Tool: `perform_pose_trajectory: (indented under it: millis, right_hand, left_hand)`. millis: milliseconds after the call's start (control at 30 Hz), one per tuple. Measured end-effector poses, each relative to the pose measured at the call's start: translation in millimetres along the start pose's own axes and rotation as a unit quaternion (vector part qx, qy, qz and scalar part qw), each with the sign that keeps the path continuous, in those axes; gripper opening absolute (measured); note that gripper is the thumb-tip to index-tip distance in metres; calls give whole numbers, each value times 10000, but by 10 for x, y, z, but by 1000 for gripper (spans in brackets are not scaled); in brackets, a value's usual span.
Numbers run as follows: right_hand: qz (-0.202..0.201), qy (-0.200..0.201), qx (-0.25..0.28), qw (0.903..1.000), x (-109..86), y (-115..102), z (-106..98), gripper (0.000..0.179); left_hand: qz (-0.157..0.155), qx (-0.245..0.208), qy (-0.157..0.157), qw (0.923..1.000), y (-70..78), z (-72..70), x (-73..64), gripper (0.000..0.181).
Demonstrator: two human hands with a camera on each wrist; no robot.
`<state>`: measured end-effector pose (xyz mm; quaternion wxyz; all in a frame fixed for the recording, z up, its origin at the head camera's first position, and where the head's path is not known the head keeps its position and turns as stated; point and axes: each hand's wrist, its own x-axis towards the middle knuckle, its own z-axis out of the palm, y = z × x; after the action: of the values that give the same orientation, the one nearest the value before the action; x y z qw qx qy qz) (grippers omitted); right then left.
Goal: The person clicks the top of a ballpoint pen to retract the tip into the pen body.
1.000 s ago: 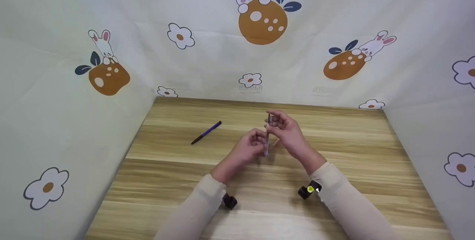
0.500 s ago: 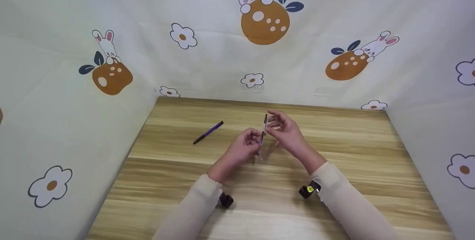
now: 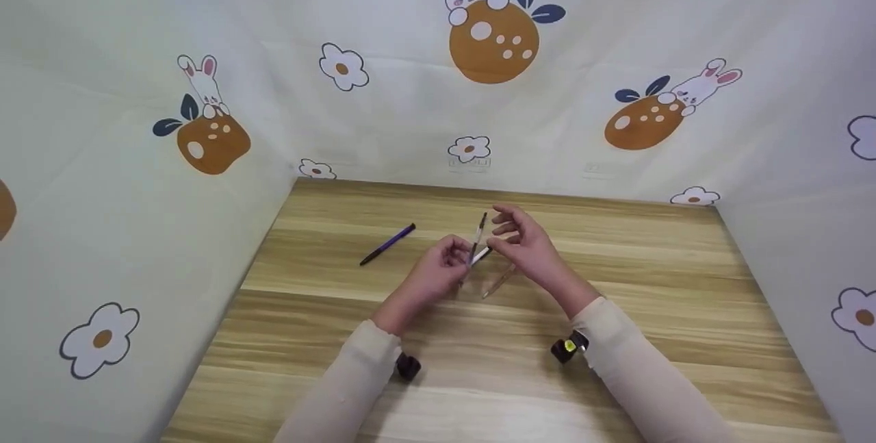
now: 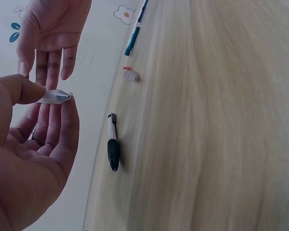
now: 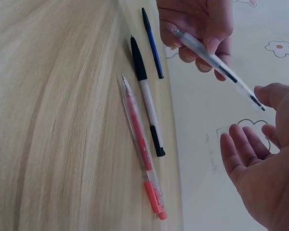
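My left hand [image 3: 445, 266] pinches a clear ballpoint pen [image 5: 209, 57] between thumb and finger, holding it raised above the table with its dark end slanting up. My right hand [image 3: 523, 243] is beside it, fingers spread and relaxed, holding nothing. In the right wrist view, the right thumb [image 5: 274, 96] lies close to the pen's dark end. On the table below the hands are a white pen with black ends [image 5: 149, 103] and a clear pen with a red inside and red clip [image 5: 142, 144]. A purple-blue pen with dark ends [image 3: 388, 244] rests left of the hands.
The wood-grain table [image 3: 328, 361] is bounded by a pale cloth [image 3: 397, 107] at the back and both sides, printed with rabbits, oranges and flowers. Black wrist cameras [image 3: 408, 365] sit at both sleeve cuffs.
My left hand has drawn the clear pen left and tilted it, away from the right hand's fingers. More of the white-and-black pen and the red pen shows between the hands.
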<state>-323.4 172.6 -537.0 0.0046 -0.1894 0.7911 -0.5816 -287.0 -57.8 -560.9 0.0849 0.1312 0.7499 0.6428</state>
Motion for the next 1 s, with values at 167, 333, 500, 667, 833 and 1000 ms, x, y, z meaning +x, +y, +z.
perform_pose_trajectory:
  millis: [167, 333, 500, 667, 833, 1000]
  right_hand:
    - [-162, -160, -235, 9995, 12, 8, 27, 68]
    - [-277, -212, -373, 9987, 33, 29, 57, 69]
    - [-349, -320, -566, 9973, 72, 37, 73, 71]
    - [-298, -416, -626, 9967, 115, 53, 101, 75]
    - [-279, -537, -696, 9957, 162, 71, 148, 79]
    - [-268, -671, -757, 9945, 210, 69, 202, 81]
  left_hand:
    - [63, 414, 41, 9991, -16, -72, -14, 30]
    - [-52, 824, 144, 9965, -35, -164, -25, 27]
    - [-96, 1082, 253, 9938, -49, -255, -46, 30]
    - [-117, 1436, 332, 9890, -35, -325, -74, 31]
    - [13, 1961, 394, 9798, -51, -402, -93, 31]
    - [111, 2401, 463, 9696, -62, -472, -111, 32]
